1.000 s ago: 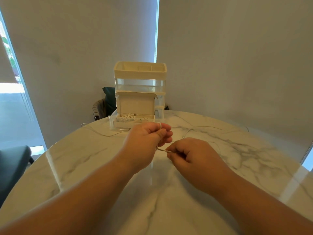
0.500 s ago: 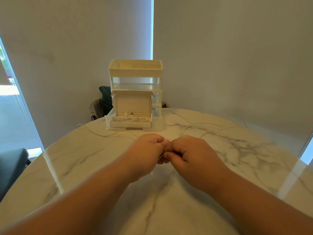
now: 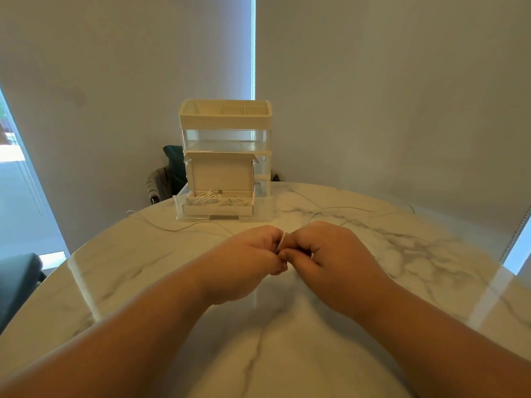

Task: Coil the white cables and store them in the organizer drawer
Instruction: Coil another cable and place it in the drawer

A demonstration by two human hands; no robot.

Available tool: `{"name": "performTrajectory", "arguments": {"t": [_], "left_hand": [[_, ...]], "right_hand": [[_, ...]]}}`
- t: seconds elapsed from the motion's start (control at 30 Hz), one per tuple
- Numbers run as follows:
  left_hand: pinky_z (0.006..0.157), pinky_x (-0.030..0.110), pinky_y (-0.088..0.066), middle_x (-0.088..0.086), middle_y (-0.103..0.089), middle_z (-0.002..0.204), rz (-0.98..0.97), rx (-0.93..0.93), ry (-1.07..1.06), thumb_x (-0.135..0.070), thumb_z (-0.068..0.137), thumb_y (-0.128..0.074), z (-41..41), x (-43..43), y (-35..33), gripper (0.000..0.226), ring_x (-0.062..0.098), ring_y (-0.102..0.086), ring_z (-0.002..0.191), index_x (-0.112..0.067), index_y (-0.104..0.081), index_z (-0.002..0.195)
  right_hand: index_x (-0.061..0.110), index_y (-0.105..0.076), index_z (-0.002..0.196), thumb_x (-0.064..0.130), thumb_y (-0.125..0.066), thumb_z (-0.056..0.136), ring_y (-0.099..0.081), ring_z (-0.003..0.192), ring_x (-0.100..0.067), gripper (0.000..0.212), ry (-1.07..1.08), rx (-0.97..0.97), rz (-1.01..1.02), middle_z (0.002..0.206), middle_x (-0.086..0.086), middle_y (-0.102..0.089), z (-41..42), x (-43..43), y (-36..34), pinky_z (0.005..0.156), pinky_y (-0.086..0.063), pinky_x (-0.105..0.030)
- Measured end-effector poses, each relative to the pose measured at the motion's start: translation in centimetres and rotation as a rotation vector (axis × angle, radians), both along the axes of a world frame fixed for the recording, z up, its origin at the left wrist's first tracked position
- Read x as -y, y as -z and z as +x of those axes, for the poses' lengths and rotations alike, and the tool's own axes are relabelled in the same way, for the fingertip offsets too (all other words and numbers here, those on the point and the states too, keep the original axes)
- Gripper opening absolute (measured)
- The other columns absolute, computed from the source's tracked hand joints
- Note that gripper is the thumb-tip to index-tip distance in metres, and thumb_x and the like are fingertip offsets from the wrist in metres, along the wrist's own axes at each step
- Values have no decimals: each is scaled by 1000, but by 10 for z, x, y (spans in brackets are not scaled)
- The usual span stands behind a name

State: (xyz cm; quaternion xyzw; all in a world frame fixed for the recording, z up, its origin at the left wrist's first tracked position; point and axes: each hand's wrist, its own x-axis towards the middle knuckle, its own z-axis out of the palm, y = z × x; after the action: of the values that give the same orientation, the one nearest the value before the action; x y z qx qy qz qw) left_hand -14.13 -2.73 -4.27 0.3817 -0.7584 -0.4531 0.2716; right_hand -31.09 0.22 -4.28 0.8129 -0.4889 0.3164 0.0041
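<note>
Left hand point(image 3: 253, 254) and right hand point(image 3: 324, 251) pinch a white cable point(image 3: 281, 240) mid-coil. Other coils point(image 3: 211, 200) already lie in the open drawer point(image 3: 179, 206); this one remains.

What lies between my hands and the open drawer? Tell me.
Head view: bare marble table crossed by a loose white cable, between the drawer and the left hand and right hand.

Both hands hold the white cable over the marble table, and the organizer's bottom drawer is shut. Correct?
No. The head view shows the bottom drawer pulled open, with a box of coiled cables inside. The left hand and right hand do hold the white cable over the marble table.
</note>
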Motion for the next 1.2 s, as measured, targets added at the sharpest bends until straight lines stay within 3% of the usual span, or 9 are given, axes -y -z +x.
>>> {"name": "performTrajectory", "arguments": {"t": [0.1,0.17,0.27,0.43,0.57,0.77,0.9,1.07,1.2], "left_hand": [[73,35,-40,-9,-55,74,-57,44,48,-21,70,-56,-1,2,4,16,10,-48,74,-35,-61,76],[74,36,-40,-11,-54,74,-67,27,77,-22,71,-55,-2,0,5,17,9,-47,74,-38,-59,73],[75,39,-40,-9,-53,75,-84,5,78,-30,68,-56,-3,-1,5,12,12,-47,76,-34,-59,78],[76,23,-43,-23,-58,68,-37,-43,90,-3,82,-49,-6,-3,10,23,-1,-52,71,-23,-60,85],[76,25,-45,-15,-64,72,-23,-71,85,-9,74,-45,-4,-2,8,24,5,-57,75,-22,-62,84],[73,24,-46,1,-71,84,-11,-40,76,-2,83,-52,-1,0,7,20,6,-64,75,-16,-66,90],[75,29,-49,0,-72,86,5,29,21,9,89,-44,0,3,8,32,11,-63,77,-10,-66,101],[68,28,-44,-3,-62,67,62,27,-85,-12,89,-50,-5,3,4,23,11,-52,66,-18,-71,84],[64,28,-40,-1,-55,59,4,-14,-116,-18,101,-40,-7,-2,2,37,12,-47,58,-18,-66,74]], "right_hand": [[30,-73,81,29,-61,88,-54,78,-7,13,-8,-8,-11,75,13,-63,1,-1,0,67,-43,-24],[30,-71,80,28,-61,88,-53,78,-9,13,-12,-21,-27,74,11,-63,1,-3,-1,66,-43,-26],[31,-72,79,27,-64,87,-51,82,-7,12,-12,2,-34,72,13,-61,-2,-2,-3,64,-37,-16],[33,-73,74,24,-67,83,-53,85,-4,14,-12,14,-5,67,15,-62,-4,-2,-4,67,-38,-15],[30,-73,78,21,-68,84,-53,82,4,12,-37,62,-13,64,23,-56,-5,-1,-3,69,-34,-7],[25,-68,87,14,-65,86,-55,83,-1,11,-90,97,25,71,23,-59,-10,4,0,68,-39,-11],[29,-65,93,21,-65,89,-59,81,-5,9,-79,148,53,79,15,-63,-20,11,2,66,-45,-16],[28,-68,87,25,-66,91,-59,82,-4,6,-35,240,74,80,15,-65,-30,18,0,71,-47,-20],[26,-71,87,22,-67,91,-60,86,-1,6,-37,303,82,83,17,-67,-27,21,4,75,-47,-17]]}}
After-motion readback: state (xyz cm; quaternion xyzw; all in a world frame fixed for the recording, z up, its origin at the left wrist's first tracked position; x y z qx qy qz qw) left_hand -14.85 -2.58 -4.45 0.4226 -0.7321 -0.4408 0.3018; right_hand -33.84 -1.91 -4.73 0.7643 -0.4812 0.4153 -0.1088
